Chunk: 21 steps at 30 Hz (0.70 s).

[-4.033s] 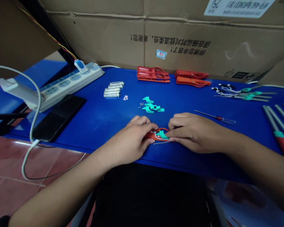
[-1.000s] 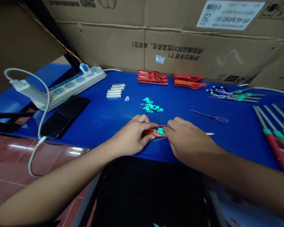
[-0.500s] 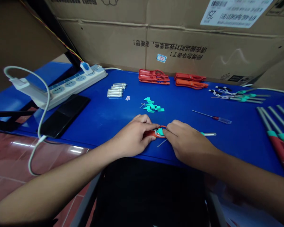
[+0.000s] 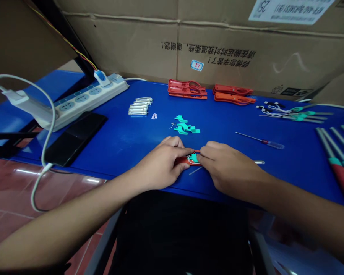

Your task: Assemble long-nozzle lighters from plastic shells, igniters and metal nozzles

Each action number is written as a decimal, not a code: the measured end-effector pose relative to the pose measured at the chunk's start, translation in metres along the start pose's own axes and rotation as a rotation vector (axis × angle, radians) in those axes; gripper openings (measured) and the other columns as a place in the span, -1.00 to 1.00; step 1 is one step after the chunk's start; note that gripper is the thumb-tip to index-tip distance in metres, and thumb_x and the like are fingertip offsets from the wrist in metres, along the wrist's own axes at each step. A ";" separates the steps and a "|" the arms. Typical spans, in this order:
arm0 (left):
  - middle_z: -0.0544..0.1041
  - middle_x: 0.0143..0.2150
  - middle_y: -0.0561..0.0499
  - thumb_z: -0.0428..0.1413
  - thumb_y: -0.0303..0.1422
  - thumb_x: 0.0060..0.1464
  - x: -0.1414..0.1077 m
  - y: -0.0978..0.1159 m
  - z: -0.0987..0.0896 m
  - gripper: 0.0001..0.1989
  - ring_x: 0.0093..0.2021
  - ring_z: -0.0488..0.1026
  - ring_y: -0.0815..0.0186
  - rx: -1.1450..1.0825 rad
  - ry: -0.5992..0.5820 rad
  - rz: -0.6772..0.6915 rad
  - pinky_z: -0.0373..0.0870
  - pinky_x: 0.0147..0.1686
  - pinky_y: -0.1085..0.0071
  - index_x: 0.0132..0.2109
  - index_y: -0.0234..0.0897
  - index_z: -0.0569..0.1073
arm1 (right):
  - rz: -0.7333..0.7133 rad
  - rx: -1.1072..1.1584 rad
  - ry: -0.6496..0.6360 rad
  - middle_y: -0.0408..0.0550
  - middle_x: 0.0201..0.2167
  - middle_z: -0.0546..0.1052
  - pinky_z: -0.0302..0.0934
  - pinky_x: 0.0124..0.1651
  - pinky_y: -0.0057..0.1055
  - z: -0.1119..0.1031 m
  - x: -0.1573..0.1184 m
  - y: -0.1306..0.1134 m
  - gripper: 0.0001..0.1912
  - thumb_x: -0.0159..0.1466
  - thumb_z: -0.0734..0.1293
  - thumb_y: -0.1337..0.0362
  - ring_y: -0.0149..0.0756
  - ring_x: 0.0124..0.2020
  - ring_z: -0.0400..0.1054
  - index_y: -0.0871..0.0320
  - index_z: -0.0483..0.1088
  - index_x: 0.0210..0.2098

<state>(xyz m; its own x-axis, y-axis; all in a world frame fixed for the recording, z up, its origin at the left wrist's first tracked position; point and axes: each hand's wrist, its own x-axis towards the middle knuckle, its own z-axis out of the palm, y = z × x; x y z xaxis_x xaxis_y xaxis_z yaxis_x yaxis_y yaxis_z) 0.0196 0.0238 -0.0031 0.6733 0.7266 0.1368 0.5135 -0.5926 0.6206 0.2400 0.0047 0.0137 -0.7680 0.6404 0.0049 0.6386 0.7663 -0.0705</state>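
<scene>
In the head view, my left hand (image 4: 167,164) is closed around the left end of an orange-red plastic handle half (image 4: 193,164). A green plastic piece (image 4: 193,157) with white wires sits in the handle half. My right hand (image 4: 226,162) closes over the right end, thumb and fingers at the green piece. From beyond my right hand sticks out the tip of a metal tube (image 4: 259,162). A thin grey rod (image 4: 195,170) lies on the table just below the handle half. My palms and fingers hide much of the handle half.
Green plastic pieces (image 4: 182,128) and small pins (image 4: 172,125) lie ahead. Clear-looking cylinders (image 4: 139,107), red handle halves (image 4: 186,90) and orange ones (image 4: 234,98) stand further back. A screwdriver (image 4: 271,144) and wired tubes (image 4: 306,115) are right; a phone (image 4: 76,139) and power strip (image 4: 81,98) left.
The view has shifted slightly, so the table things sit a little differently in frame. Both hands stay on the handle half, with hardly any visible movement of the fingers.
</scene>
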 end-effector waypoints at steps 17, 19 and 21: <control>0.43 -0.16 -0.04 0.17 -0.43 0.20 0.000 -0.003 -0.004 -0.60 -0.09 0.37 0.22 0.013 -0.019 -0.013 0.35 0.04 0.18 0.18 -0.24 0.45 | 0.044 0.215 -0.026 0.06 -0.34 0.44 0.15 -0.19 -0.29 -0.008 0.009 0.011 -0.72 0.34 0.18 0.45 -0.23 -0.30 0.25 0.28 0.53 -0.31; 0.45 -0.14 -0.02 0.18 -0.43 0.19 -0.002 -0.004 -0.005 -0.63 -0.09 0.38 0.23 -0.001 0.001 -0.009 0.35 0.05 0.18 0.14 -0.21 0.47 | 0.049 0.264 -0.004 0.04 -0.34 0.45 0.17 -0.18 -0.30 -0.010 0.008 0.015 -0.72 0.36 0.19 0.41 -0.24 -0.29 0.28 0.24 0.55 -0.31; 0.46 -0.17 -0.01 0.17 -0.43 0.20 -0.003 -0.005 -0.005 -0.70 -0.12 0.40 0.25 -0.026 0.012 0.014 0.36 0.03 0.20 0.07 -0.20 0.51 | 0.057 0.304 0.015 0.01 -0.33 0.47 0.19 -0.18 -0.32 -0.012 0.008 0.018 -0.73 0.37 0.22 0.39 -0.26 -0.27 0.31 0.20 0.56 -0.32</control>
<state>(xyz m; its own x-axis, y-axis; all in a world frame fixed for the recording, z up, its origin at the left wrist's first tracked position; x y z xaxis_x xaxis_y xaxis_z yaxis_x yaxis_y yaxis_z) 0.0127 0.0263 -0.0025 0.6741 0.7222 0.1547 0.4898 -0.5939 0.6383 0.2462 0.0239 0.0243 -0.7288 0.6847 0.0070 0.6354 0.6800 -0.3660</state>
